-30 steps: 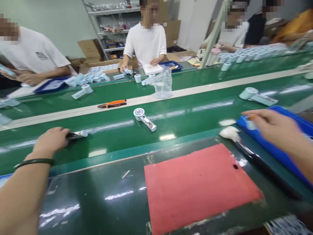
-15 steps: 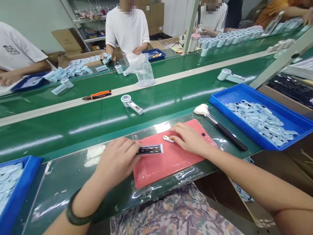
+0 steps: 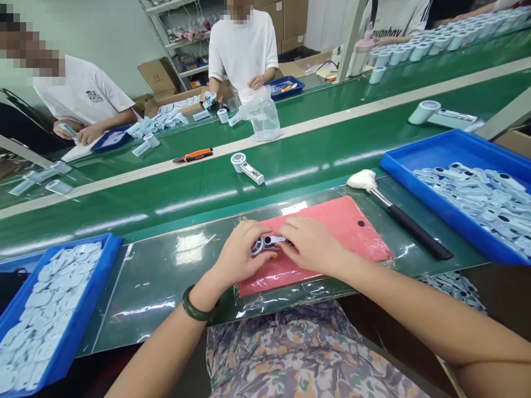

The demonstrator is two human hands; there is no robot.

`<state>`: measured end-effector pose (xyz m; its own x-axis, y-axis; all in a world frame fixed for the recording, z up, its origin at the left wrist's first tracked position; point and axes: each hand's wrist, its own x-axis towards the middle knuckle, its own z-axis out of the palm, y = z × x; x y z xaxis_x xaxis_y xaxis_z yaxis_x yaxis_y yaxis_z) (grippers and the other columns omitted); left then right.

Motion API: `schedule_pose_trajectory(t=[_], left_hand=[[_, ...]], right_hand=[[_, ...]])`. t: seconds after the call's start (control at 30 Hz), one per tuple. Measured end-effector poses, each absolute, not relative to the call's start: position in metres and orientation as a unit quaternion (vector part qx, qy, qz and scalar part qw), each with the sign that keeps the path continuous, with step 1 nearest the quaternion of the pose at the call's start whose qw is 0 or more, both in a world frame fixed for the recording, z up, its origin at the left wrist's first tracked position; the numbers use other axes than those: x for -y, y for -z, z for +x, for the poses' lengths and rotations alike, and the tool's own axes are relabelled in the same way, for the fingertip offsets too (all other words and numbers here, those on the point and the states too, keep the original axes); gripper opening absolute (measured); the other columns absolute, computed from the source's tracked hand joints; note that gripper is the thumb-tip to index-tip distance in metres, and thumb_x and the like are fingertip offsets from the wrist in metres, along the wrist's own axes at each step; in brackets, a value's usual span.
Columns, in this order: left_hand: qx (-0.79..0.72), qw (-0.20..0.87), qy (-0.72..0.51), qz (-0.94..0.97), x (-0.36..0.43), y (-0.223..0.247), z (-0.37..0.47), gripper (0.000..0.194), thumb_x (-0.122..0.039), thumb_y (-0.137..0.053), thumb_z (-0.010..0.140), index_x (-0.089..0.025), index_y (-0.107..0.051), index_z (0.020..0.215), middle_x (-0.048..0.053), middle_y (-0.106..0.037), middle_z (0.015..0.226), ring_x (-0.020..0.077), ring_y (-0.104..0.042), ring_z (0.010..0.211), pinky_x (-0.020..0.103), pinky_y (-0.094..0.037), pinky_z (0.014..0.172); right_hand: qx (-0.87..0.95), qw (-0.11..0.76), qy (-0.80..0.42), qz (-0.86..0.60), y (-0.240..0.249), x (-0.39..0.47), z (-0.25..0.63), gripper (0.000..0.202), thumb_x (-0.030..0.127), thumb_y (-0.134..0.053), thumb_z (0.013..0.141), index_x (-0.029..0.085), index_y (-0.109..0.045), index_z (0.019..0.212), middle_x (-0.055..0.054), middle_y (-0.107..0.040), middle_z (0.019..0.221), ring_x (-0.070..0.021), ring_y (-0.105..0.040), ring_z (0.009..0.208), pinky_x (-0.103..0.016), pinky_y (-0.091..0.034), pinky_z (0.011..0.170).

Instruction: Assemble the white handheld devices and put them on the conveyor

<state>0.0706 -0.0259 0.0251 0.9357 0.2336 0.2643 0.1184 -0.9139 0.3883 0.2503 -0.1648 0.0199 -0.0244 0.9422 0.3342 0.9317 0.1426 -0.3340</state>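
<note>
- Left hand (image 3: 241, 255) and right hand (image 3: 311, 246) have fingers clamped on a small part (image 3: 265, 241) between them, on the red mat (image 3: 352, 226); a loose pinch could let it slip.
- Beyond the fingers, the brush (image 3: 398, 213) lies where a sleeve could knock it.

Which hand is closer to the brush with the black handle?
The right hand. It rests on the red mat, with the brush off to its right. The left hand sits farther away, on the right hand's other side.
</note>
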Motion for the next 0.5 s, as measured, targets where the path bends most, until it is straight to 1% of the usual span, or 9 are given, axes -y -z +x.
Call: schedule_pose_trajectory(t=[0.1,0.17,0.27,0.33,0.4,0.43,0.5], left_hand=[[-0.088,0.212,-0.172,0.958,0.028,-0.022,0.072,0.020,-0.035,-0.057,0.099,-0.020,-0.065,0.109,0.007,-0.068,0.111,0.0208,-0.061,0.107,0.041,-0.050,0.096],[-0.090,0.220,-0.180,0.954,0.031,-0.020,0.073,0.019,-0.031,-0.051,0.101,-0.020,-0.066,0.105,0.007,-0.068,0.107,0.0205,-0.061,0.104,0.041,-0.050,0.093],[-0.101,0.229,-0.191,0.949,0.033,-0.019,0.074,0.018,-0.028,-0.051,0.100,-0.020,-0.067,0.103,0.006,-0.069,0.102,0.0200,-0.061,0.098,0.039,-0.051,0.088],[-0.107,0.233,-0.199,0.946,0.034,-0.019,0.075,0.016,-0.027,-0.053,0.099,-0.020,-0.067,0.101,0.006,-0.069,0.100,0.0194,-0.061,0.096,0.038,-0.052,0.085],[-0.108,0.233,-0.203,0.945,0.034,-0.019,0.076,0.014,-0.027,-0.055,0.099,-0.021,-0.067,0.100,0.005,-0.069,0.098,0.0188,-0.062,0.093,0.037,-0.052,0.083],[-0.108,0.232,-0.204,0.945,0.034,-0.019,0.075,0.014,-0.027,-0.055,0.099,-0.021,-0.068,0.100,0.005,-0.069,0.098,0.0185,-0.062,0.093,0.037,-0.053,0.082],[-0.103,0.225,-0.207,0.946,0.037,-0.019,0.073,0.013,-0.026,-0.056,0.099,-0.022,-0.068,0.101,0.005,-0.069,0.098,0.0186,-0.063,0.096,0.038,-0.054,0.085]], right_hand=[[0.715,0.210,-0.033,-0.666,-0.020,0.163,0.249,0.021,0.000,-0.080,0.092,0.015,-0.065,0.095,-0.002,-0.057,0.090,-0.0275,-0.059,0.086,-0.036,-0.048,0.068],[0.706,0.229,-0.061,-0.668,-0.020,0.164,0.252,0.026,-0.001,-0.085,0.092,0.016,-0.066,0.098,0.000,-0.057,0.090,-0.0265,-0.060,0.086,-0.035,-0.048,0.066],[0.685,0.301,-0.092,-0.657,-0.017,0.167,0.255,0.030,-0.006,-0.083,0.094,0.019,-0.067,0.102,0.002,-0.057,0.091,-0.0237,-0.060,0.085,-0.033,-0.049,0.068],[0.667,0.356,-0.107,-0.646,-0.009,0.167,0.255,0.031,-0.010,-0.079,0.094,0.018,-0.066,0.097,0.001,-0.058,0.100,-0.0231,-0.061,0.088,-0.033,-0.051,0.074],[0.638,0.410,-0.160,-0.632,0.002,0.165,0.256,0.032,-0.013,-0.073,0.095,0.018,-0.065,0.095,-0.001,-0.058,0.108,-0.0230,-0.062,0.095,-0.033,-0.052,0.080],[0.618,0.434,-0.199,-0.625,0.008,0.164,0.257,0.032,-0.013,-0.070,0.096,0.018,-0.065,0.098,-0.002,-0.058,0.112,-0.0229,-0.062,0.098,-0.032,-0.053,0.083],[0.584,0.460,-0.269,-0.612,0.016,0.165,0.260,0.037,-0.013,-0.067,0.097,0.019,-0.063,0.115,-0.003,-0.059,0.118,-0.0229,-0.062,0.103,-0.033,-0.055,0.088]])
